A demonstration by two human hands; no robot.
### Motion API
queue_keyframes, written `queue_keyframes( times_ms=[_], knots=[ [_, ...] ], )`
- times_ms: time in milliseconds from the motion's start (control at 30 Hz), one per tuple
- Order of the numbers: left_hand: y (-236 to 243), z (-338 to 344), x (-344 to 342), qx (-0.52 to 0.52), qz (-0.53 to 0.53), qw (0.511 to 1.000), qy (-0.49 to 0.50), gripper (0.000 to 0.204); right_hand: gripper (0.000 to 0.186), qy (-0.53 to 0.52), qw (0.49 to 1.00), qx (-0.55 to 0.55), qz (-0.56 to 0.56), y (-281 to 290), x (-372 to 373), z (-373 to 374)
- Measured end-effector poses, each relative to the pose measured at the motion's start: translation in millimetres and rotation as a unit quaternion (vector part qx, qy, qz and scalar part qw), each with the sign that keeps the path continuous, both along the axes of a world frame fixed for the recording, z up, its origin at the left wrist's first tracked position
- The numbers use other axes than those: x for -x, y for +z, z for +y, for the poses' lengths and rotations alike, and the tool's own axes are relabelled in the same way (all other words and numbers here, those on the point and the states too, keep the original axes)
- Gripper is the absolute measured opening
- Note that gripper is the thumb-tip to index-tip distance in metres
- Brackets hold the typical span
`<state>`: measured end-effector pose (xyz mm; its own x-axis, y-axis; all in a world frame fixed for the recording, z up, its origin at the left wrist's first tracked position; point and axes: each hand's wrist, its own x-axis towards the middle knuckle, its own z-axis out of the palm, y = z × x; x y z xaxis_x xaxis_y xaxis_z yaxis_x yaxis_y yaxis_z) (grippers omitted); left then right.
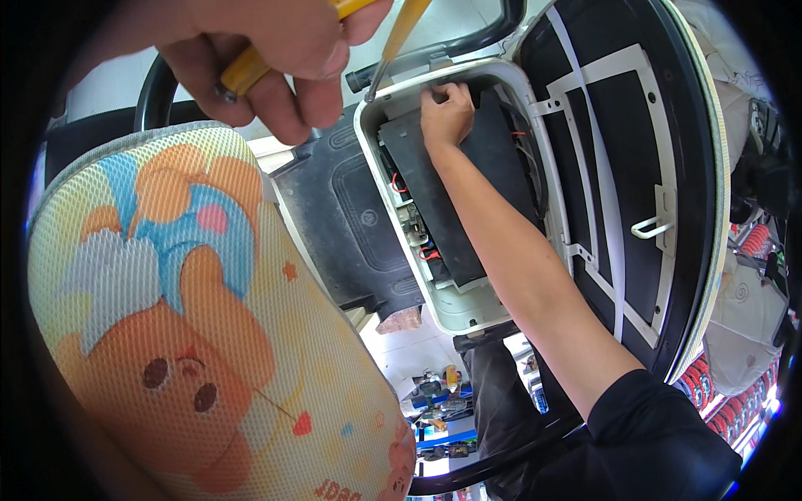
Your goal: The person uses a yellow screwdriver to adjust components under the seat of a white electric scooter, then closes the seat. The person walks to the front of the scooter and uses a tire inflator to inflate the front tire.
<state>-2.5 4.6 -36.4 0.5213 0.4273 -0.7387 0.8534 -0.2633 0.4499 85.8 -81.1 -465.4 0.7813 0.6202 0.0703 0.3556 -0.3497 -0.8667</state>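
My left hand is at the upper left, its fingers curled around a yellow-handled tool whose kind I cannot make out. A second yellow piece slants down beside that hand to a narrow metal tip; whether both belong to one tool does not show. My right hand reaches into a pale open compartment. Its fingers are bent and pressed together at the far inner wall, and what they grip is hidden. Under my right wrist lies a large black panel, with red wires along its left side.
A seat cover with a cartoon bear fills the lower left. Right of the compartment stands a raised black lid with a white metal frame and strap. A black rubber mat lies left of it. Tools are scattered on the floor below.
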Motion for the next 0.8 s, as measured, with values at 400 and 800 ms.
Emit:
queue_keyframes(
  times_ms=[400, 800],
  knots=[
    [-10.1, -3.7, -3.4, -0.025, 0.038, 0.998, -0.045, 0.019, 0.017, 0.073, 0.993, 0.07, -0.057, 15.0, -16.5, -3.8],
    [-7.8, -22.8, -50.6, -0.051, 0.133, 0.958, -0.25, 0.023, 0.005, 0.255, 0.943, 0.135, 0.168, 253.6, -38.3, -162.8]
  ],
)
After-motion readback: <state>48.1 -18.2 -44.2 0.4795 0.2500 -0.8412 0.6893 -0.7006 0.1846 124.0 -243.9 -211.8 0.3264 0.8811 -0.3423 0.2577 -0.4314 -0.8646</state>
